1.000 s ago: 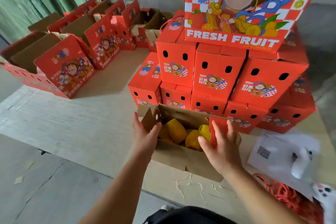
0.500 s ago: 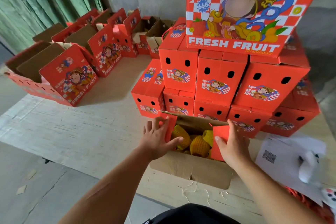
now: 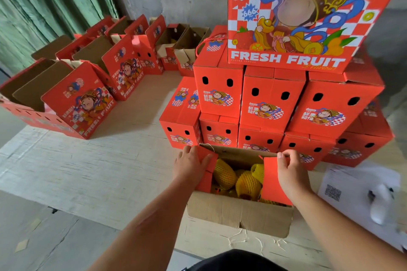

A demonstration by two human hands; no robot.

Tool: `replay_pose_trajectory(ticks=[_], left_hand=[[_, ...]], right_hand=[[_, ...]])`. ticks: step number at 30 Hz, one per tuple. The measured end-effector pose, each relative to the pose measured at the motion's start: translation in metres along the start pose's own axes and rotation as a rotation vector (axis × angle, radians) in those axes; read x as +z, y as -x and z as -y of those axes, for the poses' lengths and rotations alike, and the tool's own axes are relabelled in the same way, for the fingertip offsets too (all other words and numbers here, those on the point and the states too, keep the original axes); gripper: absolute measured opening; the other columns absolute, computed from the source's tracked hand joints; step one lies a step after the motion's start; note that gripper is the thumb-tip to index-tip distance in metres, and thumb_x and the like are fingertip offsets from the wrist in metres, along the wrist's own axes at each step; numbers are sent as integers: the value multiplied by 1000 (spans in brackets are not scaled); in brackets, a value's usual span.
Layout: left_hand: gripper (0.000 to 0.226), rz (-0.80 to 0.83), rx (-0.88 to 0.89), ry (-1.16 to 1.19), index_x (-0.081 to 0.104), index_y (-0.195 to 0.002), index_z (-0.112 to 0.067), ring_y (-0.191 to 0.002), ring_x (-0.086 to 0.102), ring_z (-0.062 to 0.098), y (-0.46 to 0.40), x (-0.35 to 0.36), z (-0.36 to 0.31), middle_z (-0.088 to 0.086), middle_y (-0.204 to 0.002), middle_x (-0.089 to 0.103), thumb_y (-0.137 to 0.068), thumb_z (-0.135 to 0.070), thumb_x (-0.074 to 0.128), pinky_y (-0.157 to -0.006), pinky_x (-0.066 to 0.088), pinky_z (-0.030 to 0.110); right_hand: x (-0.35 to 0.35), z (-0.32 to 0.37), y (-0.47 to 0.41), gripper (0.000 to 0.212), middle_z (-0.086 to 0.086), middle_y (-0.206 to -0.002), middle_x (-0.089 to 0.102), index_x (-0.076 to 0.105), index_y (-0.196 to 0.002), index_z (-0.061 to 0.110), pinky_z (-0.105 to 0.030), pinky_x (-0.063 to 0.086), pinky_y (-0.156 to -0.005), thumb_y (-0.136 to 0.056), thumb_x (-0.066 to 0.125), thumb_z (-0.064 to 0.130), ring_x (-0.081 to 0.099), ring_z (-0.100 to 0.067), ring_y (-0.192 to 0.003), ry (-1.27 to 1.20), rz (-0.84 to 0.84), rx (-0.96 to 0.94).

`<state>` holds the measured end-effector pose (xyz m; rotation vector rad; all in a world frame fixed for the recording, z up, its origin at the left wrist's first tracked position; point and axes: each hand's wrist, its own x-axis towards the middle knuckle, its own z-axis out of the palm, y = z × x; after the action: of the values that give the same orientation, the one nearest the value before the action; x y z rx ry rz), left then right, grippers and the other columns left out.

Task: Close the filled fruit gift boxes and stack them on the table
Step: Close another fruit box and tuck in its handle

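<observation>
An open red fruit gift box (image 3: 240, 213) stands at the table's near edge, holding fruit in yellow foam nets (image 3: 246, 185). Its brown front flap hangs toward me and the back flap stands up. My left hand (image 3: 190, 168) lies flat on the red left side flap (image 3: 206, 179), pressing it inward. My right hand (image 3: 290, 175) pinches the top edge of the red right side flap (image 3: 272, 182), which leans over the fruit. Just behind rises a stack of closed red boxes (image 3: 271, 99), with a large "FRESH FRUIT" box (image 3: 297, 17) on top.
Several open red boxes (image 3: 77, 99) with raised lids line the left and back of the pale table (image 3: 99, 160). A sheet with a QR code (image 3: 356, 185) and a white object (image 3: 378, 204) lie at the right. Grey floor (image 3: 44, 237) lies below the near-left edge.
Both hands have swung the two side flaps up and inward over the fruit. The left flap has turned from its brown inside to its red outside.
</observation>
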<state>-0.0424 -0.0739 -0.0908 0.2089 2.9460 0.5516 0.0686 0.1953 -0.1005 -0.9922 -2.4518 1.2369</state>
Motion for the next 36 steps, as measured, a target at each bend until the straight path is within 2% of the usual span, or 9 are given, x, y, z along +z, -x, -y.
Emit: replay_pose_trajectory(ticks=[3,11,14,18,20,26,30,33,36], left_hand=[[52,22,59,285,51,-142,-22,-118,59,28,-2,4,4,4,-130,61,-98,-44,64,-96,49,41],[63,157,-141,814,39,-148,-23,-89,67,5,-4,6,6,-4,-117,63,-96,-30,74,-51,52,15],[70,132,-65,797,35,-157,-33,-102,65,-6,-2,9,11,-4,-130,58,-97,-24,71,-76,59,18],[84,66,-37,765,23,-161,-45,-136,47,23,6,9,14,-7,-140,51,-96,-23,72,-111,46,50],[88,67,-10,821,20,-162,-42,-140,43,24,16,7,14,-12,-139,49,-94,-29,73,-113,43,53],[76,71,-97,935,50,-143,-37,-123,61,31,33,-1,17,4,-133,59,-78,-74,65,-100,54,57],[33,-11,-105,819,70,-113,-31,-112,63,34,27,-10,12,0,-104,72,-89,-54,67,-95,54,55],[23,-143,12,793,66,-112,-32,-112,59,30,30,-9,10,-4,-107,67,-90,-36,61,-96,52,51],[22,-113,36,1107,66,-101,-21,-98,64,17,34,-16,3,-1,-98,68,-89,-27,49,-84,54,36]], right_hand=[[0,-5,-1,20,-5,-106,66,58,-114,28,-37,43,-71,-107,44,40,61,-30,-91,-33,38,15],[-3,-6,8,22,4,-128,62,63,-125,27,-33,40,-90,-106,51,24,57,-21,-117,-193,35,-69],[-4,-5,15,18,6,-123,67,67,-119,24,-34,44,-92,-104,57,22,59,-18,-114,-235,-12,-115],[-6,-9,21,20,10,-100,65,65,-119,32,-33,43,-82,-103,58,24,53,-10,-83,-242,-8,-145],[-8,-8,26,24,16,-93,58,60,-124,39,-34,42,-81,-103,57,27,51,-8,-79,-235,-8,-145],[-15,-6,50,71,3,-141,58,21,-155,55,-31,42,-95,-102,62,31,55,-10,-120,-243,-20,-160],[-17,-3,48,77,-2,-146,58,16,-160,51,-32,41,-105,-102,61,25,55,-16,-132,-200,17,-217],[-20,7,40,64,19,-127,68,37,-153,50,-38,44,-111,-97,64,32,60,-1,-119,-372,-27,-109],[-21,24,26,34,17,-111,75,76,-107,46,-45,44,-112,-89,51,57,66,-3,-110,-662,0,36]])
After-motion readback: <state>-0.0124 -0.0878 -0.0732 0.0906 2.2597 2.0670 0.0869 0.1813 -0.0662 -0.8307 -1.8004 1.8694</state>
